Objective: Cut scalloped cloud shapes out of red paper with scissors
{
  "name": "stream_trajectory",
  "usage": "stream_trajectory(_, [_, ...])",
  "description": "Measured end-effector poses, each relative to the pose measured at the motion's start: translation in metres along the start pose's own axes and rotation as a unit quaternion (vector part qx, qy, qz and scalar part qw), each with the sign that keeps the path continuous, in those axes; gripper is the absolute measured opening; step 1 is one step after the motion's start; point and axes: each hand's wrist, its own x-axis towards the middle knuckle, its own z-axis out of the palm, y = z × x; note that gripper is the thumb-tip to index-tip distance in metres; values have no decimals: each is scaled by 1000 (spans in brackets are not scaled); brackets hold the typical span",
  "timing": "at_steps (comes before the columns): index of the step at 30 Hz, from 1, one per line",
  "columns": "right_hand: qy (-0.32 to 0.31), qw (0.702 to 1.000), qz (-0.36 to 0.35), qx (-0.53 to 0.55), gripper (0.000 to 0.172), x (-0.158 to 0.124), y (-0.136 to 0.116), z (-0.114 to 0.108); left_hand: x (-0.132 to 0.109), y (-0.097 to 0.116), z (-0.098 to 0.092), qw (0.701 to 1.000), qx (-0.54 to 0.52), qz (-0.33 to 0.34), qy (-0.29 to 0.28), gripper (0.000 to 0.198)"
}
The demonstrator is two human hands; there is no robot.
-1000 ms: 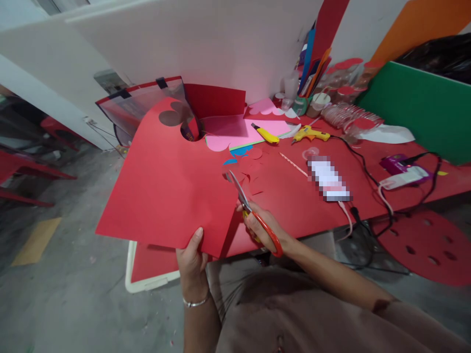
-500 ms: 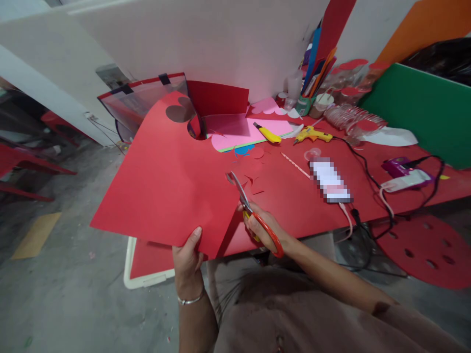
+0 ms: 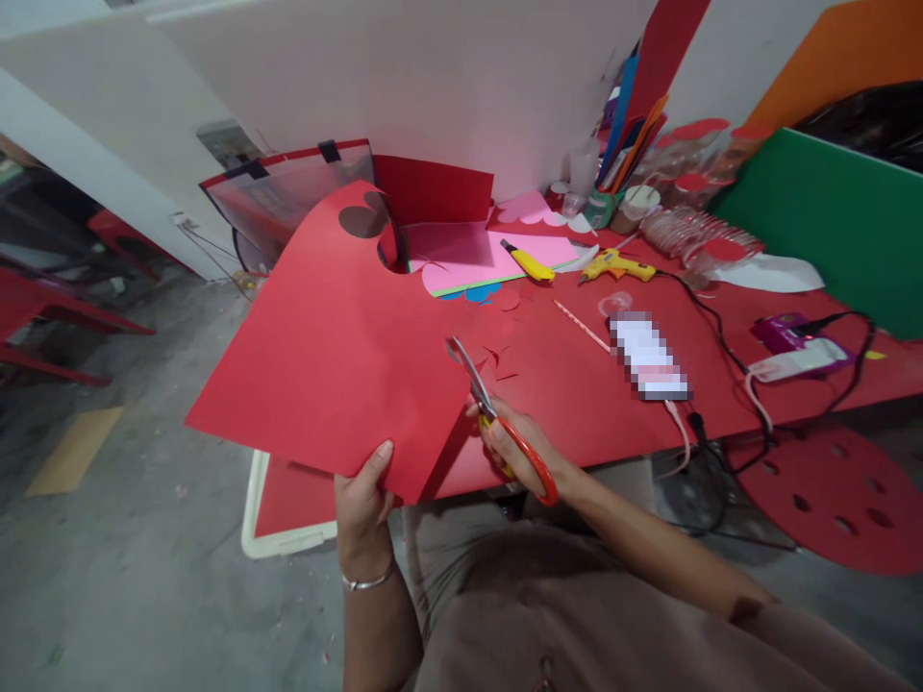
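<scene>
A large sheet of red paper [image 3: 324, 336], with rounded cut-outs along its far side, is tilted above the table's near edge. My left hand [image 3: 365, 495] pinches its near edge, thumb on top. In my right hand [image 3: 515, 437] are scissors [image 3: 517, 450] with orange-red and yellow handles. Their blades are parted at the right edge of the red paper, and the lower blade is partly hidden by it. Small red paper scraps [image 3: 497, 360] lie on the table just beyond the blades.
On the red-topped table [image 3: 569, 413] are a yellow utility knife [image 3: 528, 260], a yellow glue gun [image 3: 616, 265], a phone [image 3: 649, 356] with a cable, and pink paper [image 3: 461, 250]. Plastic cups [image 3: 685, 226] and a green board [image 3: 829, 231] stand at the back right. A red stool [image 3: 840, 500] is below.
The red sheet has shifted and turned slightly, its left corner moving right and up. The scissors stay at its right edge, and both hands keep their holds.
</scene>
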Motion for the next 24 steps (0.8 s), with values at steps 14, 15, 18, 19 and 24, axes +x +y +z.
stream_trajectory(14, [-27,999,-20,-38,72,-4,0,-5,-1,9,-5,999,27,-8,-24,73])
stream_trajectory(15, [-27,999,-21,-38,72,-3,0,-6,-1,9,-5,999,29,-9,-26,74])
stream_trajectory(18, [-34,998,-26,-37,69,-3,0,-7,-1,10,-4,999,28,-14,-20,75])
stream_trajectory(19, [-36,998,-26,-37,69,-3,0,-8,0,10,-3,999,26,-15,-19,75])
stream_trajectory(24, [-35,998,-25,-39,67,-3,3,-11,2,12,0,1000,15,-10,-16,80])
